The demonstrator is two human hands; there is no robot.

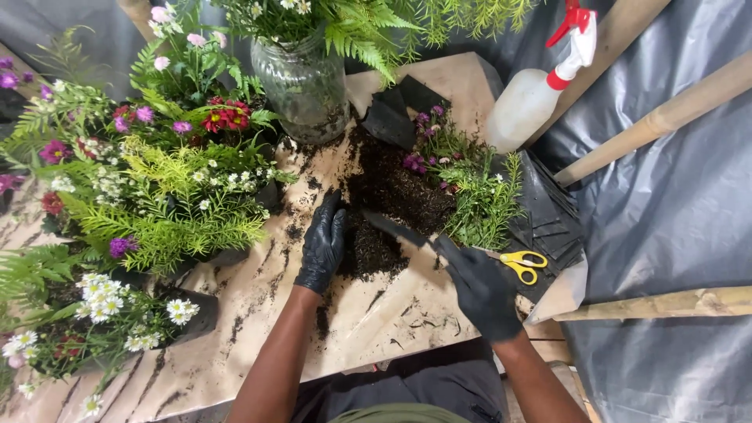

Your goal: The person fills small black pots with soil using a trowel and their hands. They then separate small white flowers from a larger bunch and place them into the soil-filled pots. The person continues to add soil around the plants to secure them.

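The right hand (482, 286), gloved in black, closes around a dark trowel (395, 229) whose tip rests in the soil pile (392, 211). The left hand (323, 244) lies flat, fingers together, at the pile's edge, holding nothing. A hard scoop could push soil off the paper-covered table (376, 313) or strike the yellow scissors (523, 263). Farther back, the glass jar (304, 84) and spray bottle (533, 94) could tip if bumped.
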